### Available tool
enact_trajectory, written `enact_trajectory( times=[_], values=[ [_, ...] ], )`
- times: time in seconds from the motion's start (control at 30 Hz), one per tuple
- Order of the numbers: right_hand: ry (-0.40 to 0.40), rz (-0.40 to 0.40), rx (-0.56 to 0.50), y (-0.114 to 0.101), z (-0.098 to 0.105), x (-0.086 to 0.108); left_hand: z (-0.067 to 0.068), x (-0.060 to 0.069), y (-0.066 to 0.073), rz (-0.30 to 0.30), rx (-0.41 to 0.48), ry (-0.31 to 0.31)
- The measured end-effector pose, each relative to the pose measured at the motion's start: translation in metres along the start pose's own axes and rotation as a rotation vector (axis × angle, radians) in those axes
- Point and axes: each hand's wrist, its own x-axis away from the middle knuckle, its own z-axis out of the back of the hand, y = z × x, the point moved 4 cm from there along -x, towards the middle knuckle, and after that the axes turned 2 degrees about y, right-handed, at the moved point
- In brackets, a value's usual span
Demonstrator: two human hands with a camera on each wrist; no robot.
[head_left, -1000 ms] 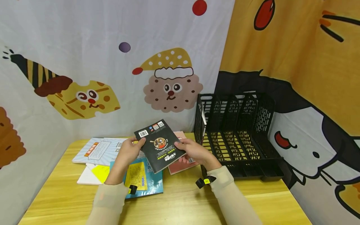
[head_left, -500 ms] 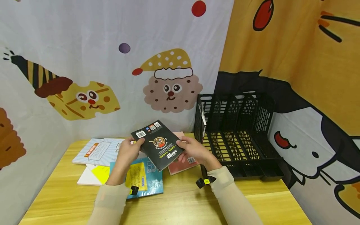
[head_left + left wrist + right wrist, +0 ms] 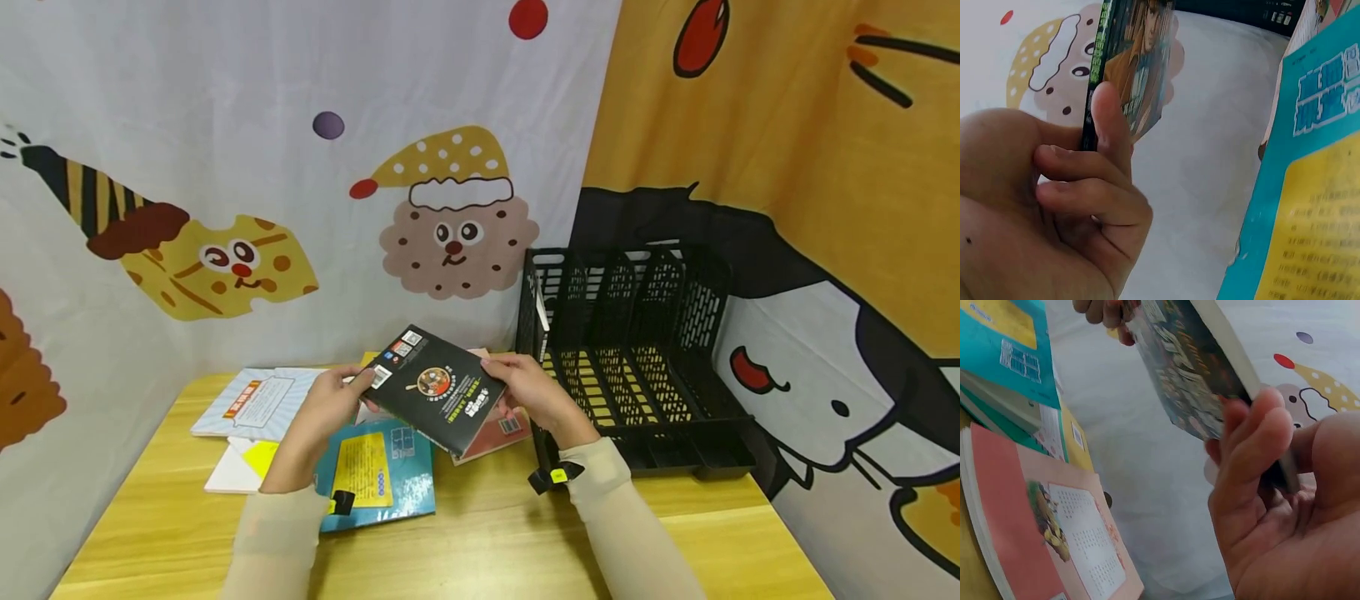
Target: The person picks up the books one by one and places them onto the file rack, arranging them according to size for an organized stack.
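Note:
A black book [image 3: 433, 392] is held above the table, its back cover with barcode and round food picture facing up. My left hand [image 3: 327, 406] pinches its left edge, thumb on top. The right hand [image 3: 542, 398] grips its right edge, thumb on top and fingers beneath. In the left wrist view, the underside of the book [image 3: 1141, 59] shows a coloured drawing of a figure. The right wrist view shows the page edges of the book [image 3: 1225, 337] by the fingers. Under the held book lie a teal book [image 3: 414, 483] with a yellow panel and a pink book [image 3: 487, 442].
A black slotted file organizer [image 3: 645, 442] stands right, a thin book [image 3: 542, 312] upright in its leftmost slot. A pale blue striped book [image 3: 251, 404] and a white book [image 3: 225, 473] lie left on the wooden table [image 3: 465, 550]. A printed curtain [image 3: 247, 83] hangs behind.
The black book has turned counterclockwise in the head view, its lower end swinging right. My right hand has shifted slightly right and the left slightly left, both still holding it.

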Motion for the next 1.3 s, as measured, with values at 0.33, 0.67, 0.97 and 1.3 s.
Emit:
enact_trajectory(
  times=[0.33, 0.67, 0.97, 1.3],
  values=[
    [0.081, -0.033, -0.030, 0.004, -0.009, -0.004, 0.003, 0.002, 0.001, -0.008, 0.152, 0.116],
    [-0.078, -0.009, -0.027, 0.001, -0.019, -0.005, -0.001, 0.001, 0.000, 0.024, 0.060, 0.038],
    [-0.073, -0.022, 0.010, -0.002, -0.003, 0.000, -0.002, 0.002, 0.002, 0.033, 0.054, -0.067],
    [-0.081, -0.083, -0.062, 0.001, -0.006, 0.000, -0.003, 0.004, 0.007, 0.008, 0.126, 0.047]
  ],
)
